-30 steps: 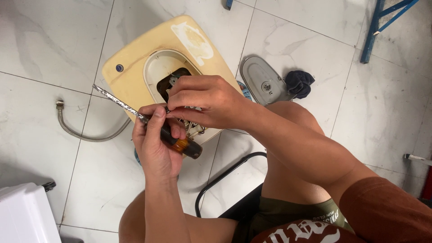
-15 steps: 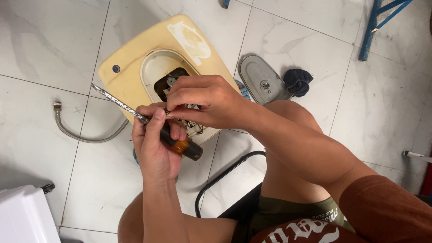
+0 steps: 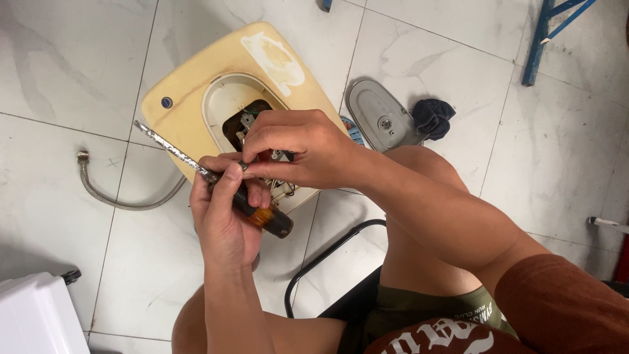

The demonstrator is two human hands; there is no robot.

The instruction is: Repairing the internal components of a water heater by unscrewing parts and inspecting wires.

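White marble-tile floor. The left hand grips an amber-handled screwdriver, shaft angled away to free the fingertips. The right hand pinches a small screw over the yellowed water heater's open service hatch.

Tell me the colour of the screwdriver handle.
Amber with a black end, on the screwdriver in the left hand; head view.

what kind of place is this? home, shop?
Probably an informal repair spot, home or small shop: work is done on a white tiled floor, beside an opened cream appliance casing, its grey cover and a loose metal hose.
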